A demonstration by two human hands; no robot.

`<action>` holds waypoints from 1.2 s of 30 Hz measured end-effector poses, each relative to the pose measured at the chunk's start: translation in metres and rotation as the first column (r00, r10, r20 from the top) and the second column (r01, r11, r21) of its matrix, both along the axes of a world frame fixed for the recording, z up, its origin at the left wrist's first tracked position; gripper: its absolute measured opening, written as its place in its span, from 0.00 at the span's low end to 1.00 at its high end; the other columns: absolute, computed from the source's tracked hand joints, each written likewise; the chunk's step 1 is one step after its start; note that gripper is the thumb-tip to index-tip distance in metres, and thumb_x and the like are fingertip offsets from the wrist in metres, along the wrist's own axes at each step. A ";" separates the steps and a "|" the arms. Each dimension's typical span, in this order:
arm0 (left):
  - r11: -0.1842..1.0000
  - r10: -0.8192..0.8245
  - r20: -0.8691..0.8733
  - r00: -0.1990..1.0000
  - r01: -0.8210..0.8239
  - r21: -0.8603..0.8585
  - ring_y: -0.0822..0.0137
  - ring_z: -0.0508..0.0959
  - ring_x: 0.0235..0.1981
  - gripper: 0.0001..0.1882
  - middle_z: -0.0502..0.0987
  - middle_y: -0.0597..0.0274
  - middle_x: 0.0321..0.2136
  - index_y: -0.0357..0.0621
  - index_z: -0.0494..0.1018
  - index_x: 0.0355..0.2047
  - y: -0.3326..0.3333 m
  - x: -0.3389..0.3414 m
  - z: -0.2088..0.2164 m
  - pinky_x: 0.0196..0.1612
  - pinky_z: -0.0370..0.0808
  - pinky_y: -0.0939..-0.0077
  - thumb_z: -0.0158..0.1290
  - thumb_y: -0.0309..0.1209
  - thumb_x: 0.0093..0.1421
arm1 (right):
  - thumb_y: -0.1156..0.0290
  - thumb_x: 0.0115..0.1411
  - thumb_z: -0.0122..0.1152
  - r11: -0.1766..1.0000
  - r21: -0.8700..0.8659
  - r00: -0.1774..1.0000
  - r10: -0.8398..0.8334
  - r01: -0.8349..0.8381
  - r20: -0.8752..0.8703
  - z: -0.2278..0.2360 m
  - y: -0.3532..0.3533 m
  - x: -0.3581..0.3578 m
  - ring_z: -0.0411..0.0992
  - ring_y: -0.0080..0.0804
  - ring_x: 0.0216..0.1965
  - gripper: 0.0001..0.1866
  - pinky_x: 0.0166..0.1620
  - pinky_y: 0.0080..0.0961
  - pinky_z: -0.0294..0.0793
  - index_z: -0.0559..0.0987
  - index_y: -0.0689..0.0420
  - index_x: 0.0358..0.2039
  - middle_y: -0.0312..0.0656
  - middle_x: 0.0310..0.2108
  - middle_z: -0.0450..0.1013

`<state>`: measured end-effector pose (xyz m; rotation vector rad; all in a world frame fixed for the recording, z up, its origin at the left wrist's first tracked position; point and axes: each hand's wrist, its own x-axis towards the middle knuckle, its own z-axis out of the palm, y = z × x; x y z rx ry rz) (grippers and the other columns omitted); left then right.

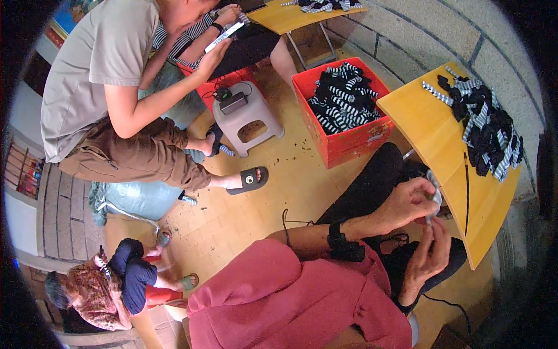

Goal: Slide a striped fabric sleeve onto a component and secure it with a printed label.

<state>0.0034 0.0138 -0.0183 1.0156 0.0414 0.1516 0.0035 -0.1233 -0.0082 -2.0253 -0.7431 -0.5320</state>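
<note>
My left hand [410, 200] pinches a small grey piece [436, 196], with its thumb and finger clamped on it. My right hand [429, 256] is just beside it, with its fingers pointing at one end. I cannot tell if those fingers grip the piece or only touch it. The piece is up between my hands, by the edge of the yellow table [430, 134]. I think I am in the middle of working on this one piece. I guess the next move calls for a firm left pinch and small, careful right fingers, since the piece is so little. I wear a black band [337, 238] on my left arm. On the table lie a thin black strip [467, 192] and a messy pile [494, 128] of black and striped bits. Past my knee [378, 174] is a red bin [354, 150], full of striped bits [343, 99]. Farther off, a grey stool [247, 116] holds a black box [233, 103]. Near it, a person [104, 70] has a phone [224, 38]. Even farther, more bits lie on a far table [279, 18]
</note>
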 end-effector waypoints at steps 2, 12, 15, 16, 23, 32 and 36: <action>0.997 -0.036 0.027 0.999 0.037 -0.061 0.77 0.73 0.33 0.13 0.73 0.65 0.30 0.39 0.68 0.37 -0.001 -0.003 0.001 0.35 0.72 0.83 0.57 0.25 0.52 | 0.77 0.59 0.51 0.995 0.077 0.996 -0.064 0.070 -0.069 -0.005 -0.004 0.002 0.72 0.34 0.33 0.07 0.40 0.27 0.71 0.76 0.65 0.34 0.46 0.34 0.74; 0.887 -0.041 0.117 0.992 -0.018 0.462 0.78 0.73 0.23 0.07 0.75 0.65 0.20 0.35 0.74 0.26 -0.002 -0.011 0.000 0.27 0.71 0.82 0.58 0.27 0.49 | 0.72 0.59 0.53 0.866 0.474 0.734 0.219 0.156 -0.643 -0.007 -0.015 -0.008 0.66 0.21 0.25 0.07 0.31 0.16 0.65 0.75 0.63 0.28 0.35 0.23 0.70; 0.840 -0.069 0.067 0.995 0.022 0.543 0.78 0.73 0.23 0.09 0.75 0.66 0.20 0.36 0.74 0.25 0.000 -0.013 0.005 0.26 0.71 0.82 0.60 0.30 0.48 | 0.75 0.58 0.53 0.855 0.476 0.727 0.189 0.209 -0.660 -0.013 -0.015 -0.009 0.66 0.21 0.26 0.06 0.32 0.16 0.66 0.76 0.64 0.29 0.35 0.25 0.71; 0.838 -0.071 0.067 0.995 0.023 0.545 0.78 0.73 0.23 0.09 0.75 0.66 0.20 0.36 0.74 0.25 -0.001 -0.012 0.005 0.26 0.71 0.82 0.60 0.30 0.48 | 0.76 0.57 0.53 0.857 0.477 0.732 0.198 0.193 -0.651 -0.012 -0.013 -0.009 0.66 0.20 0.26 0.05 0.32 0.15 0.65 0.76 0.64 0.30 0.34 0.25 0.71; 0.847 -0.088 0.023 0.996 0.063 0.527 0.79 0.72 0.23 0.12 0.76 0.66 0.21 0.37 0.75 0.25 -0.002 -0.013 0.005 0.25 0.69 0.83 0.63 0.33 0.46 | 0.80 0.55 0.54 0.905 0.413 0.797 0.172 0.105 -0.579 -0.026 -0.021 -0.007 0.67 0.20 0.30 0.04 0.35 0.16 0.67 0.76 0.63 0.31 0.35 0.31 0.72; 0.856 -0.111 0.031 0.993 0.080 0.511 0.78 0.73 0.23 0.12 0.76 0.64 0.21 0.36 0.75 0.25 -0.006 -0.010 -0.002 0.26 0.70 0.82 0.61 0.32 0.46 | 0.75 0.58 0.53 0.784 0.591 0.696 0.316 0.192 -0.645 -0.031 -0.022 -0.005 0.63 0.17 0.24 0.05 0.27 0.14 0.61 0.76 0.61 0.29 0.32 0.23 0.69; 0.829 -0.112 0.044 0.993 0.069 0.555 0.77 0.73 0.23 0.12 0.76 0.63 0.20 0.35 0.76 0.25 -0.003 -0.012 -0.004 0.26 0.70 0.82 0.61 0.33 0.45 | 0.73 0.58 0.53 0.823 0.545 0.723 0.279 0.158 -0.631 -0.031 -0.019 -0.007 0.61 0.17 0.22 0.06 0.25 0.14 0.58 0.76 0.61 0.28 0.31 0.20 0.68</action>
